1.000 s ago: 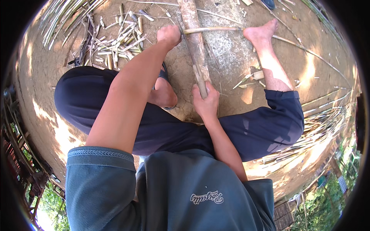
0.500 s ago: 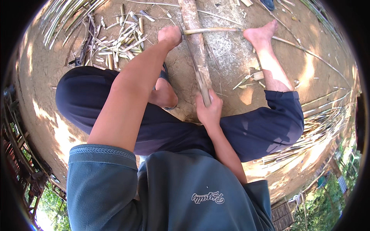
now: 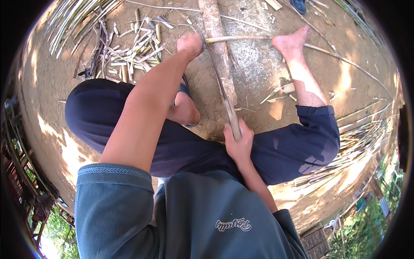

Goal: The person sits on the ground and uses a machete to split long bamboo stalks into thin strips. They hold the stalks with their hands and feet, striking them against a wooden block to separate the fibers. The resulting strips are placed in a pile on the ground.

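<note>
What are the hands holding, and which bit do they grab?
The right hand holds a long-bladed tool by its pale handle. The left hand seems to grip the stalk toward its left end.

Brown bare dirt ground with a whitish patch lies under bright patches of sunlight and shade, with dark poles along the left edge, green plants and a slatted panel at lower right

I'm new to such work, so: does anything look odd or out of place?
One thing looks odd: the right foot is bare, while the left foot wears a dark sandal. Cut stick pieces lie scattered on the ground, left of the left hand.
</note>
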A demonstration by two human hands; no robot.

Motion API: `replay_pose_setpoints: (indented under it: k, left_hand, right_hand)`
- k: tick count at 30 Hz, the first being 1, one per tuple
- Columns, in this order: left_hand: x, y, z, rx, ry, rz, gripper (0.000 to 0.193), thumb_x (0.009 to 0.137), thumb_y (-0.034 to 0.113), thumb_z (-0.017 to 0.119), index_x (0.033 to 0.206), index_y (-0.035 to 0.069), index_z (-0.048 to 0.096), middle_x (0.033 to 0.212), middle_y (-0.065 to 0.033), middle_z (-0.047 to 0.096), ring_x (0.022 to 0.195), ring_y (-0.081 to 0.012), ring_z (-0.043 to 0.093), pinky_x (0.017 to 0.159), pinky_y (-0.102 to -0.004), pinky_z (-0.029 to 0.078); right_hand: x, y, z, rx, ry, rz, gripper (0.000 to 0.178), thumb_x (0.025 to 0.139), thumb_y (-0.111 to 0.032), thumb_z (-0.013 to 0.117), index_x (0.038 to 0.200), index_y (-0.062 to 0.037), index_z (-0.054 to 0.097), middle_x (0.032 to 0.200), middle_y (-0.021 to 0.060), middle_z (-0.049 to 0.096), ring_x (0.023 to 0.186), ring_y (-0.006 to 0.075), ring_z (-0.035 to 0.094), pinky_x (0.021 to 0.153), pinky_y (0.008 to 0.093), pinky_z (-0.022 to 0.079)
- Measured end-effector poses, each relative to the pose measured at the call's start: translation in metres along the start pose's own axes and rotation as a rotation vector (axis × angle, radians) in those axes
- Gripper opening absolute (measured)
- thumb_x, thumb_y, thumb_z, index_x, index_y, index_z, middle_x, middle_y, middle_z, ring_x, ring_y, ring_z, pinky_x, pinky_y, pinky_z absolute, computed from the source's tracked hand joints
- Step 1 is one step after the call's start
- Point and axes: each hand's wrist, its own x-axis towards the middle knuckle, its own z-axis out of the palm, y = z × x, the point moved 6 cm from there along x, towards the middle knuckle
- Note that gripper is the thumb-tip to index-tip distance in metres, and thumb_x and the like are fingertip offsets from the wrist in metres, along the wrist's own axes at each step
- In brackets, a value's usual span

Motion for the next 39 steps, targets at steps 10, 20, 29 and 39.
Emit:
replay_pose_setpoints:
  k: [10,20,29,39]
  left_hand:
    - [-0.003,0.005,0.002,0.000,-0.002,0.028,0.027,0.082,0.016,0.057,0.101,0.002,0.070,0.106,-0.0216,0.068,0.100,-0.0358,0.067,0.086,-0.0442,0.054]
    - [0.017,-0.002,-0.012,0.034,0.007,0.012,0.031,0.083,0.016,0.053,0.103,0.001,0.070,0.108,-0.0208,0.068,0.103,-0.0354,0.067,0.089,-0.0439,0.053]
    - [0.019,-0.002,-0.010,0.036,-0.084,0.032,0.037,0.081,0.019,0.055,0.110,-0.001,0.067,0.114,-0.0229,0.066,0.108,-0.0373,0.064,0.092,-0.0460,0.051]
    - [0.038,-0.015,0.010,0.007,-0.160,0.063,0.035,0.079,0.018,0.056,0.103,-0.006,0.068,0.111,-0.0255,0.066,0.104,-0.0394,0.065,0.090,-0.0449,0.051]
  right_hand:
    - [0.046,0.010,0.033,0.005,0.033,-0.043,0.020,0.083,-0.016,0.065,0.079,0.0010,0.055,0.059,0.0202,0.056,0.052,0.0357,0.059,0.053,0.0388,0.046]
    - [-0.030,0.012,-0.012,0.040,0.005,-0.019,0.024,0.082,-0.007,0.067,0.071,-0.0013,0.047,0.052,0.0111,0.051,0.045,0.0124,0.054,0.046,0.0298,0.043]
    - [-0.022,-0.013,-0.018,0.053,0.058,-0.100,0.021,0.082,-0.006,0.067,0.073,-0.0012,0.048,0.052,0.0091,0.051,0.046,0.0091,0.052,0.045,0.0276,0.042]
    - [0.015,-0.004,-0.004,0.046,0.077,-0.036,0.016,0.083,-0.008,0.066,0.076,0.0008,0.055,0.054,0.0072,0.053,0.047,0.0103,0.049,0.048,0.0300,0.040]
